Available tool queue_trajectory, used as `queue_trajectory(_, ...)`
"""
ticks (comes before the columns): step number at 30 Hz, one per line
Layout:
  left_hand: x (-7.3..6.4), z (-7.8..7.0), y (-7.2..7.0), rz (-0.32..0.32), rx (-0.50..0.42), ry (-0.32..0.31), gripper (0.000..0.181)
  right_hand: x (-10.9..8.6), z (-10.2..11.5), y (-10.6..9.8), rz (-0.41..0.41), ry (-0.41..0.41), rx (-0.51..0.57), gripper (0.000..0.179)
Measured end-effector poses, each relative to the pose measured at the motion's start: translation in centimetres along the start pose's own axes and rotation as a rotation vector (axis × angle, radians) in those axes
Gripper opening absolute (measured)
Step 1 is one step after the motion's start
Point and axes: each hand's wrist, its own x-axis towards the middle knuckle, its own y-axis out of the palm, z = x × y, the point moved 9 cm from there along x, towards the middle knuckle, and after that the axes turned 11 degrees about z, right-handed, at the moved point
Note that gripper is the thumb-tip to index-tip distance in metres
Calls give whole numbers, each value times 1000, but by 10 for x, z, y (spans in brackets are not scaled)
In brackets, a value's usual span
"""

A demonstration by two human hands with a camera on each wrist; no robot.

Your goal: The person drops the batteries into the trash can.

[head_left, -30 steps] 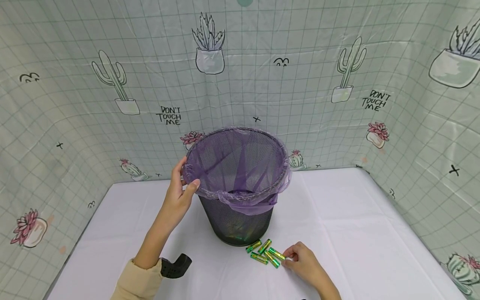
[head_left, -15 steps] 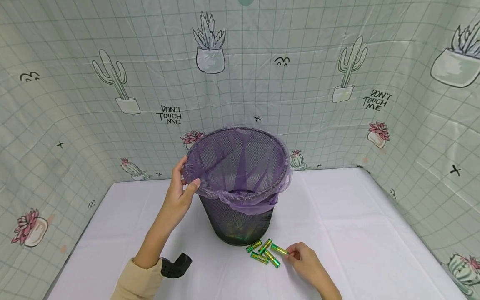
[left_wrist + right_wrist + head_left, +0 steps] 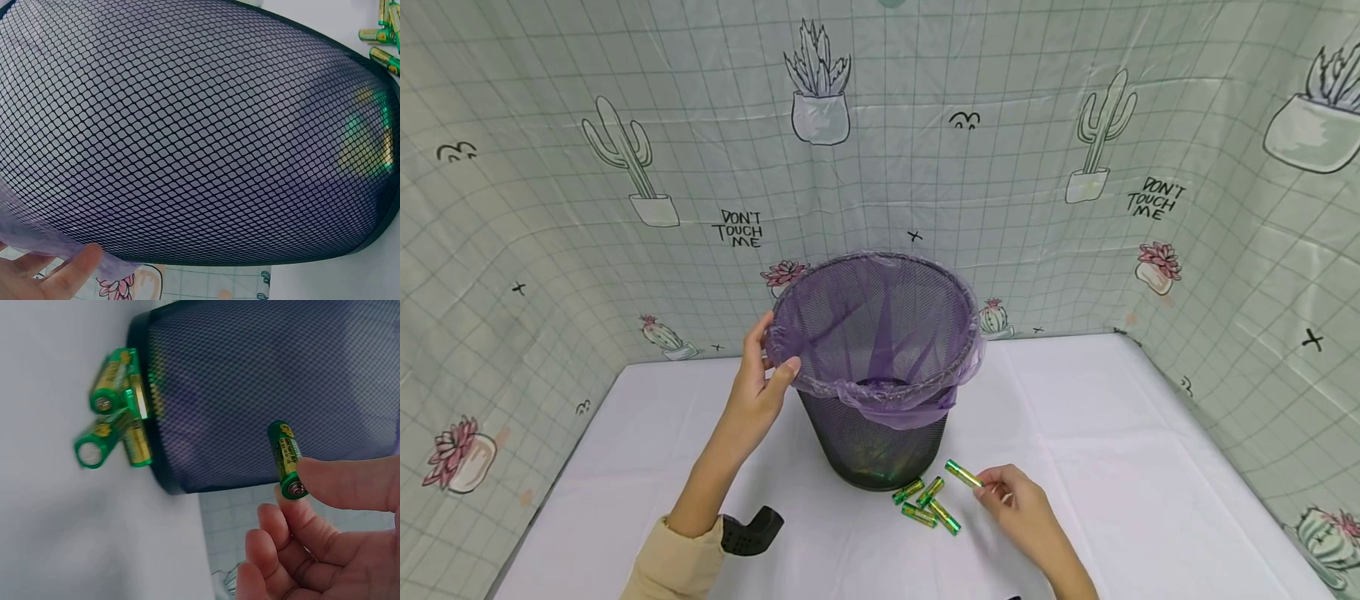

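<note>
A black mesh wastebasket lined with a purple plastic bag stands upright on the white table. My left hand grips its rim at the left side, thumb inside and fingers outside, over the bag's folded edge. Between thumb and index finger, my right hand pinches a green and gold battery by one end, raised off the table near the basket's lower right. Several like batteries lie in a loose pile by the basket's base. Through the mesh, green and gold blurs show low inside the basket.
A white cloth covers the table. Behind and at both sides hangs a pale green checked curtain printed with cacti and lettering. A black band with a bracket sits on my left wrist at the beige sleeve.
My right hand has lifted one battery from the pile and carried it up and slightly to the right. The left hand and the basket have stayed put.
</note>
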Motion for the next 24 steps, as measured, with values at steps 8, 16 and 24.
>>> queue_trajectory(8,0,0,0,3,-14,-7,68,-11,30,-21,-79,-126,1,13)
queue_trajectory(16,0,0,0,1,-11,-9,68,-23,59,-41,-123,-252,34,7)
queue_trajectory(24,-1,0,0,2,-7,-8,68,-34,90,-60,-173,-434,38,7)
